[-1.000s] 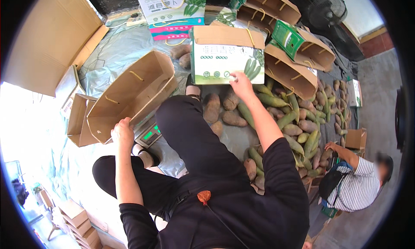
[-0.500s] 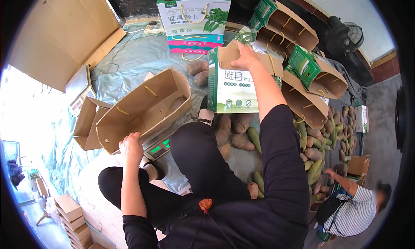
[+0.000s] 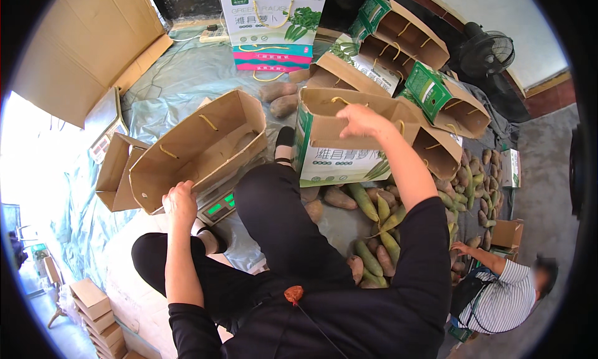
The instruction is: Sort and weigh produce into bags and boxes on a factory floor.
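Observation:
An open brown cardboard box (image 3: 193,144) with yellow rope handles rests tilted on a scale (image 3: 218,208) with lit green digits. My left hand (image 3: 179,203) is closed on its near lower edge. Right of my knee stands a white and green carton (image 3: 336,162), its top open and its brown flaps raised. Over the near flap of this carton lies my right hand (image 3: 364,121), fingers apart and pointing left. Green radishes (image 3: 367,200) and reddish-brown tubers (image 3: 339,198) lie just below the carton.
More open cartons (image 3: 405,35) crowd the back right, near a black fan (image 3: 489,52). A pile of radishes and tubers (image 3: 476,187) spreads at right, beside a person in a striped shirt (image 3: 507,293). Closed gift cartons (image 3: 274,22) are stacked at the back.
The white and green carton has come nearer and now shows its open top, uncovering another carton behind. My right hand has moved down with it. My left hand still holds the brown box.

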`<state>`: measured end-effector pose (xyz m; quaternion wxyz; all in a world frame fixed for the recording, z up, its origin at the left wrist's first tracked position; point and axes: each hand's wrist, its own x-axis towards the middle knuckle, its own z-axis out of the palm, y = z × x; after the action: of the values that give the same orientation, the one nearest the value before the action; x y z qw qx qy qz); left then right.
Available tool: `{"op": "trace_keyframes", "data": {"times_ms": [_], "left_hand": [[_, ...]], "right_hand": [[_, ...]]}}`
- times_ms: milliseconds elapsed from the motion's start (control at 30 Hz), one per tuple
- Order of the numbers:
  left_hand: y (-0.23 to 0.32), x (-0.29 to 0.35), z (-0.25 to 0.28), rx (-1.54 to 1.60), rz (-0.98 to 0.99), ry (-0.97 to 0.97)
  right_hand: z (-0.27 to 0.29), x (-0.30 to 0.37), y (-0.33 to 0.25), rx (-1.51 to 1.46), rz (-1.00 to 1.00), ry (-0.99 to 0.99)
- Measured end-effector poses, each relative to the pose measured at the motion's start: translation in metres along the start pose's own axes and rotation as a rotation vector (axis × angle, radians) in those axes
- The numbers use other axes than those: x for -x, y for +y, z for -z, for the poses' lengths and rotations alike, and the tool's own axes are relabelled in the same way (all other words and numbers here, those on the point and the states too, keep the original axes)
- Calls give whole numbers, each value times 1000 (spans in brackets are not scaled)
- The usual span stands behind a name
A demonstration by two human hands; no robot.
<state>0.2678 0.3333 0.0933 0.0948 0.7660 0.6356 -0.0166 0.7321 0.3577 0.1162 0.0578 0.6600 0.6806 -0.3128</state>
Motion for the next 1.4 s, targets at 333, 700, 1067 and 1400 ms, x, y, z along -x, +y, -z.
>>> {"op": "trace_keyframes", "data": {"times_ms": [333, 700, 1067, 1400], "left_hand": [[0, 5, -2, -13, -5, 6], [1, 4, 1, 0, -2, -2], [1, 2, -2, -42, 17, -21], [8, -3, -1, -41, 51, -110]], "right_hand": [[-10, 69, -35, 140, 134, 514], [-45, 46, -63, 442, 249, 1150], [-112, 8, -46, 341, 241, 1147], [-191, -59, -20, 289, -169, 779]]}}
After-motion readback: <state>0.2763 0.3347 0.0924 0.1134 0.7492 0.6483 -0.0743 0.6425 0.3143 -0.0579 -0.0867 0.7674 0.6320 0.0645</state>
